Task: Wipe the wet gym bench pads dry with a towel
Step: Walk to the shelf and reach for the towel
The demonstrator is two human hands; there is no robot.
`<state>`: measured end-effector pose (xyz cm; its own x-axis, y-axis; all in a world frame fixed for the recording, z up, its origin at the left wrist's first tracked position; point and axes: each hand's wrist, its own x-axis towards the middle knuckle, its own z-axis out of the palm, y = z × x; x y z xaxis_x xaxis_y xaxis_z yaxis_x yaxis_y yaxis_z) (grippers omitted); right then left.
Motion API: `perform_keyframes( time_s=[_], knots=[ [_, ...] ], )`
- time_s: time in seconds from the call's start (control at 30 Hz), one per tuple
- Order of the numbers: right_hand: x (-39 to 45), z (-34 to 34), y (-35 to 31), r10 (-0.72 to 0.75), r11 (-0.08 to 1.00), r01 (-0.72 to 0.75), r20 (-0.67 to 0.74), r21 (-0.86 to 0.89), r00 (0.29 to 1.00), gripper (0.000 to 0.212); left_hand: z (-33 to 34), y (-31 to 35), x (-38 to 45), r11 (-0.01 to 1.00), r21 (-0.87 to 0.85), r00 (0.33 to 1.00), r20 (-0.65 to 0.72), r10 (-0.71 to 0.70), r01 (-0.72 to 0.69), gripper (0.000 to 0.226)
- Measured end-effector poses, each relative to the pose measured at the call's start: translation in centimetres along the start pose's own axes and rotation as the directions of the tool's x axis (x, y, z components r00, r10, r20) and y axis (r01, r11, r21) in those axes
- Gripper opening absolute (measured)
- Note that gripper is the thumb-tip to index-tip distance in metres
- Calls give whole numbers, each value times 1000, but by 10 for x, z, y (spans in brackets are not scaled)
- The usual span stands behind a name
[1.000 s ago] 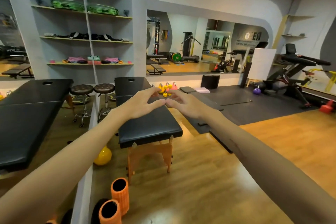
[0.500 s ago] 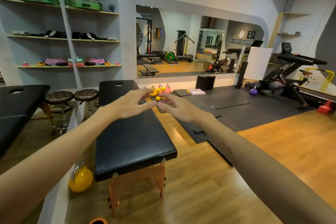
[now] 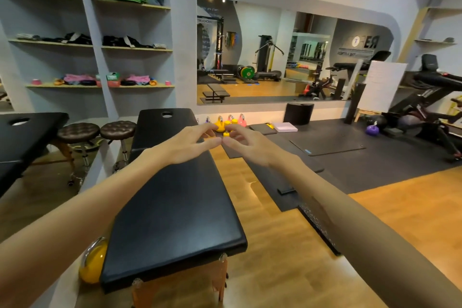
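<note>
My left hand (image 3: 192, 144) and right hand (image 3: 246, 144) meet fingertip to fingertip above the long black padded bench (image 3: 172, 202); each grip loosely spread, empty; no towel in view, so wiping can't begin.

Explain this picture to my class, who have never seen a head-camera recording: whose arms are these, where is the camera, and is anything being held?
The camera sits on a person's head, looking forward and down, so the two bare arms are the wearer's own. The left hand and right hand are stretched out with fingertips nearly meeting; neither holds anything, and no towel is in sight. Below them stands a black padded bench with a face hole at its far end. Two brown stools stand to its left, a yellow ball lies beside its near corner, and coloured kettlebells sit on the floor beyond.
</note>
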<state>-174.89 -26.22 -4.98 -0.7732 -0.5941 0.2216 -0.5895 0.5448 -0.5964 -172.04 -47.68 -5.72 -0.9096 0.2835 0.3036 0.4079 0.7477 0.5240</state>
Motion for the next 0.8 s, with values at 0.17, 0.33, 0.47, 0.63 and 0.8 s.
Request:
perform_keyframes(
  time_s=[0.17,0.33,0.47,0.63,0.8],
  knots=[
    [56,-22,76,-46,999,47,44,-19,998,71,22,-17,64,999,15,998,-49,-44,45,49],
    [110,-31,129,-95,995,93,120,23,988,69,46,-36,112,991,14,987,-90,-130,132,63],
    [151,-36,160,-140,990,142,178,2,974,62,56,-62,148,975,73,976,-78,-204,210,62],
    [222,-36,202,-189,977,207,229,-56,955,65,60,-108,193,951,158,962,-109,-250,265,86],
    [307,-32,234,-209,973,226,251,-39,945,68,50,-153,253,941,195,952,-194,-239,276,73]
  ],
)
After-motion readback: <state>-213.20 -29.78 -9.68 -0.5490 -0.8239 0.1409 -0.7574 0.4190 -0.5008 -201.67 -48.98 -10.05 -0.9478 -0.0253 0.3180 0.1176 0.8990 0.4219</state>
